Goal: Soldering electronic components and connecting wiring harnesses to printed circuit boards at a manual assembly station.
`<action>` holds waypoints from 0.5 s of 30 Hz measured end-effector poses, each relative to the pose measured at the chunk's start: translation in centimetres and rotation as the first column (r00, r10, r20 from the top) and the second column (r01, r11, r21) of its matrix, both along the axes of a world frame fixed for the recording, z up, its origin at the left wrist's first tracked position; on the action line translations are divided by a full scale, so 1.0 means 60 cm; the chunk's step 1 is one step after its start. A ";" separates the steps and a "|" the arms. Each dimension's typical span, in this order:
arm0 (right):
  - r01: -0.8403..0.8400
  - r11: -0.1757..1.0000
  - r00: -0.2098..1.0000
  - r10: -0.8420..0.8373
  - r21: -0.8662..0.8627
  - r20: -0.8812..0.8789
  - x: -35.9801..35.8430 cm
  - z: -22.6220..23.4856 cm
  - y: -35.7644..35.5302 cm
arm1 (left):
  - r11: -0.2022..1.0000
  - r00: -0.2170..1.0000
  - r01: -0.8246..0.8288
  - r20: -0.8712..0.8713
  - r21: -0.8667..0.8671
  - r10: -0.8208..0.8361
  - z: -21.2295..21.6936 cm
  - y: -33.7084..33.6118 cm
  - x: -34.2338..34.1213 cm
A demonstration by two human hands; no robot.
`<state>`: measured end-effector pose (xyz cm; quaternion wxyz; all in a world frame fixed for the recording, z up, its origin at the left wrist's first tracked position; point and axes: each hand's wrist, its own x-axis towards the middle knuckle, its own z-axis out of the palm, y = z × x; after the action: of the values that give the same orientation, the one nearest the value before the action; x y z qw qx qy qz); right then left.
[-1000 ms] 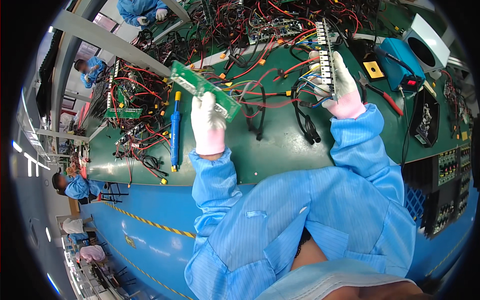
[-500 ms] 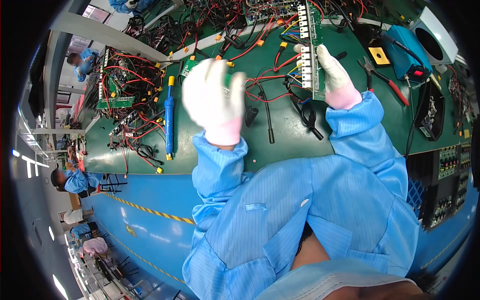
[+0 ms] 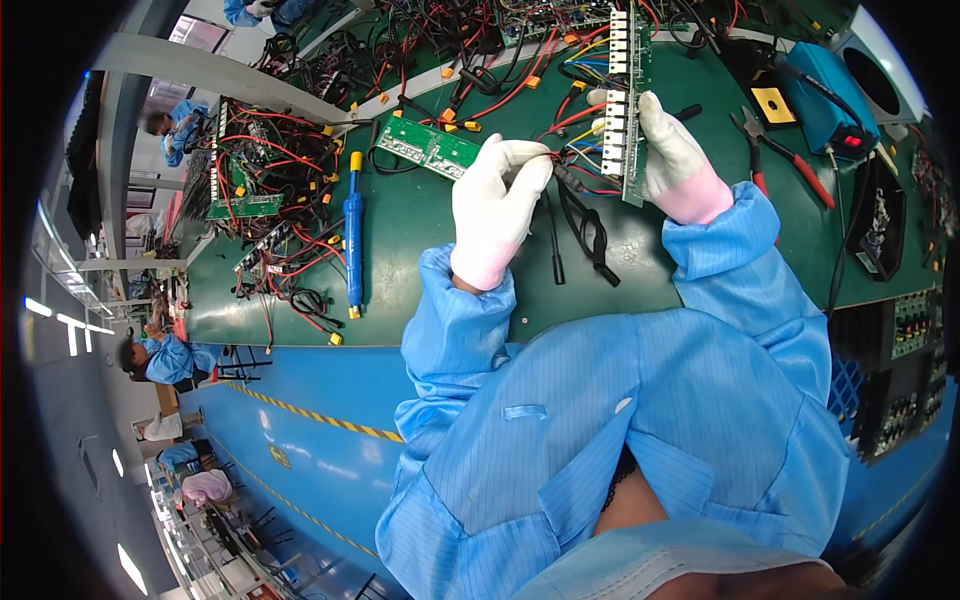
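My gloved right hand point(image 3: 682, 165) grips a long green circuit board point(image 3: 634, 135) held on edge, thumb on its right face. White connectors point(image 3: 613, 125) line the board's left side, and red, blue and yellow wires point(image 3: 585, 150) run from there. My gloved left hand point(image 3: 497, 200) is closed in a pinch, thumb against fingertips, at the red wires just left of the board. How many wires sit in the pinch is hidden. Black cables point(image 3: 585, 225) hang below the wires. Behind the left hand lies a smaller green circuit board point(image 3: 425, 143).
A blue tube-shaped tool point(image 3: 354, 235) lies to the left, beside a wired board pile point(image 3: 250, 190). On the right are red-handled pliers point(image 3: 795, 165), a blue soldering station point(image 3: 830, 100) and a black tray point(image 3: 876, 230). More wired boards point(image 3: 470, 60) crowd the far side.
My left hand has moved right and slightly down, from open to pinching near the red wires, uncovering the smaller board. The right hand keeps its hold.
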<state>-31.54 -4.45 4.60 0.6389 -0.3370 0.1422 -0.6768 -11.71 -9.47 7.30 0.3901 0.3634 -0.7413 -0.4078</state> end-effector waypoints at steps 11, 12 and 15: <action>-0.009 0.999 0.995 0.014 -0.044 0.097 0.013 -0.011 -0.004 | 0.963 0.979 0.152 -0.164 0.221 -0.117 -0.006 -0.004 0.022; 0.001 0.999 0.997 0.002 -0.037 0.078 0.015 -0.011 -0.002 | 0.968 0.984 0.117 -0.161 0.223 -0.082 -0.005 0.001 0.018; 0.029 0.999 0.999 -0.029 -0.020 0.015 0.019 -0.007 0.003 | 0.974 0.987 0.008 -0.156 0.226 0.028 0.002 0.015 0.010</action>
<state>-30.42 -4.25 4.20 0.6268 -0.3362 0.1354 -0.6898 -11.14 -8.56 7.40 0.4059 0.3756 -0.6548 -0.5152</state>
